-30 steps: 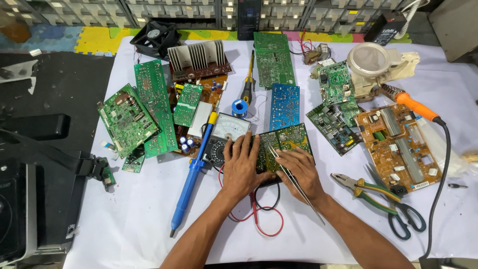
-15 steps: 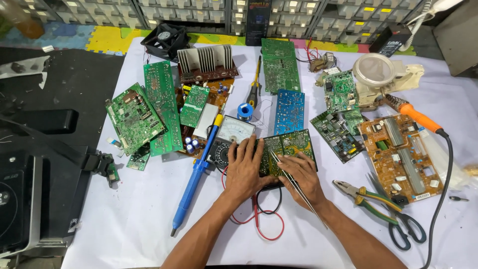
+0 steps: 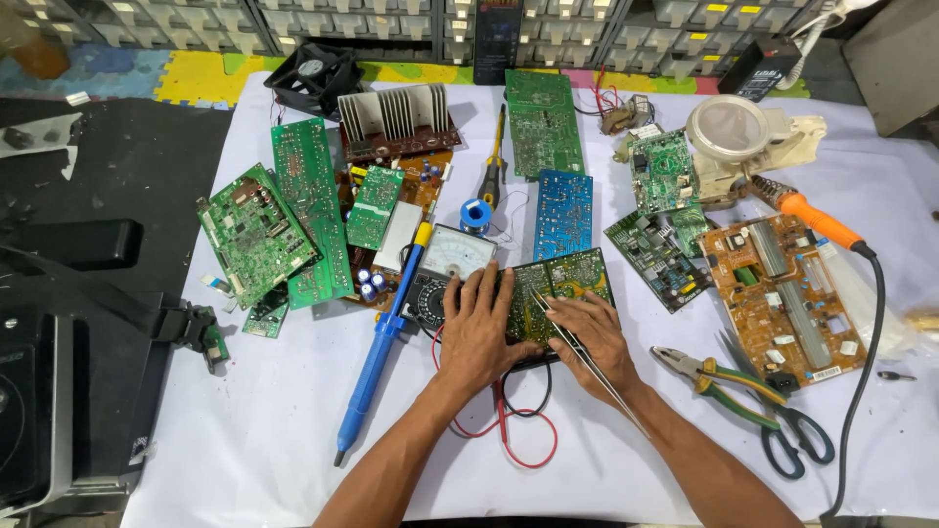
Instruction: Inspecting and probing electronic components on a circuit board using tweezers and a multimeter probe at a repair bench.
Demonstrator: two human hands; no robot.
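White table (image 3: 245, 430): hands on green board (image 3: 562, 284) w/ tweezers (image 3: 587, 357)

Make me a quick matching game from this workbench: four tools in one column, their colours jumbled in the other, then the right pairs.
Things:
1. desoldering pump
2. soldering iron
3. pliers
4. cooling fan

Colours:
A. black
B. orange handle
C. blue
D. green and yellow handles

Pairs: 1-C, 2-B, 3-D, 4-A

meter (image 3: 452, 262) left of board (image 3: 562, 286); pliers (image 3: 719, 381) right.
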